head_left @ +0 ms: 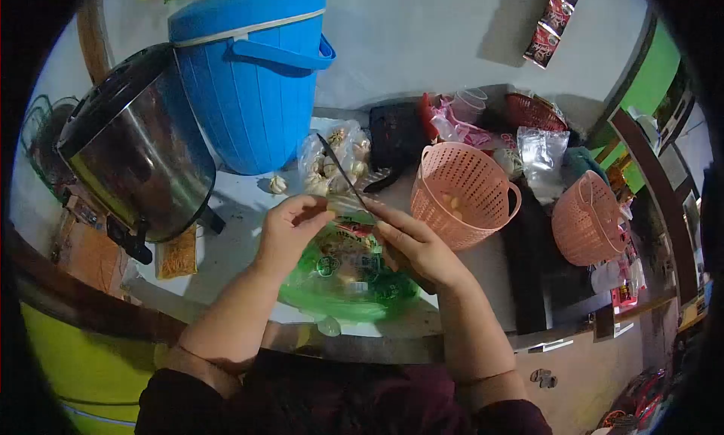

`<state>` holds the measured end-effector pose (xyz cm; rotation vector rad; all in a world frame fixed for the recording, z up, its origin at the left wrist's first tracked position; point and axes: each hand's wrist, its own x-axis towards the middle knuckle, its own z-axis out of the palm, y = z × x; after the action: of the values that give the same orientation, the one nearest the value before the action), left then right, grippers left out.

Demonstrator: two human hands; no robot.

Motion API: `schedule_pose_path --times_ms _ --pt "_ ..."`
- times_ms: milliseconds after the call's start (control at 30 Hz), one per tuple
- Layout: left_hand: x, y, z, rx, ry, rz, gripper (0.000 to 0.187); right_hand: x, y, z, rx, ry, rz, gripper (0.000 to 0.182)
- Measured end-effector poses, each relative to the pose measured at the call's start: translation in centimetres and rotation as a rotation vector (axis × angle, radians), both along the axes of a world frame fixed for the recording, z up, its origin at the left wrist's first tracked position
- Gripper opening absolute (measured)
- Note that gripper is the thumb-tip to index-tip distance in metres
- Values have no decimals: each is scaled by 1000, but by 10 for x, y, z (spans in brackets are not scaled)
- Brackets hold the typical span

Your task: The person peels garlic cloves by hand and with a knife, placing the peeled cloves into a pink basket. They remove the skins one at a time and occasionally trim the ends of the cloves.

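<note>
My right hand (415, 246) is closed round a knife (339, 166), its dark narrow blade pointing up and to the left. Close beside it, my left hand (292, 227) is closed in a pinch; whatever lies between its fingertips is too small to make out. Below both hands spreads a green plastic bag (302, 288) with printed clear plastic on it. Just beyond them is a clear bag of garlic bulbs (354, 152), and one loose garlic bulb (277, 184) lies to its left. A pink basket (441, 171) stands right of my right hand, with a few pale pieces at its bottom.
A tall blue lidded container (245, 95) and a large dark cooker (143, 148) stand at the left. Near the cooker lies a packet of orange-brown contents (179, 252). A second pink basket (588, 220) is at the right. Sachets (548, 31) hang on the wall.
</note>
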<state>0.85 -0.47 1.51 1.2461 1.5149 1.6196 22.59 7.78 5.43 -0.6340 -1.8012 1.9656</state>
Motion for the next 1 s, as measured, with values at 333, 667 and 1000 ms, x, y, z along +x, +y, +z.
schedule_pose_path --times_ms 333,667,1000 --pt "3 -1 -1 108 -21 -20 19 1 -4 4 -24 18 45 41" --pt "12 -8 6 216 428 37 20 -8 -8 -7 72 28 120 48" --pt "12 -9 12 225 505 36 20 -12 -10 -5 188 -26 49 42"
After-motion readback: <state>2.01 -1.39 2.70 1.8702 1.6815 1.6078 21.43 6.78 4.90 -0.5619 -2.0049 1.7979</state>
